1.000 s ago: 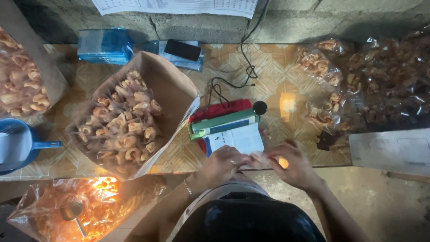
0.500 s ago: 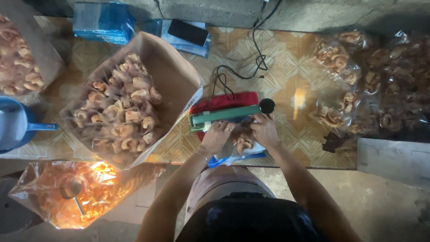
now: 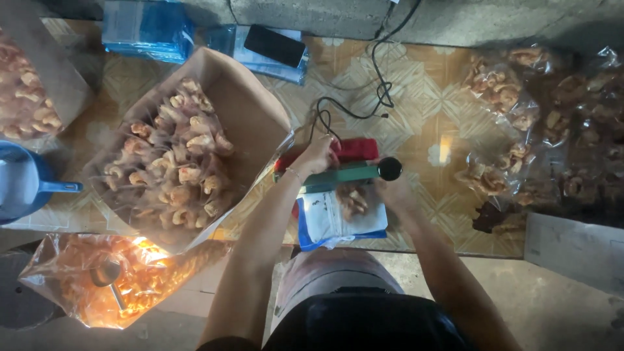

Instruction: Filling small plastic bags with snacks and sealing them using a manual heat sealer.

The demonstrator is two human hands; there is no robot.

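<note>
Left hand palm-down on top of green+red sealer bar, fingers curled loosely over it, pressing, no real pinch grip. Right hand beside the black knob at bar's right end, at upper right corner of pouch; can't tell how far open, fingers mostly hidden under bar/pouch edge. Blue-white pouch w/ fried snack pieces visible thru clear window, flat on surface, mouth tucked under the bar, bottom near surface front edge above lap. Black cable runs from sealer toward back wall. Open cardboard box full of snacks to the left, touching sealer corner. Orange-lit plastic bag w/ scoop lower left, blue scoop/jug far left, phone on blue packs at back, filled clear bags right. Risks, judged: pouch mouth skewed or creased under bar → bad seal; snack piece sitting high caught in seam; fingertips close to hot strip; pouch sliding off front edge if let go.
</note>
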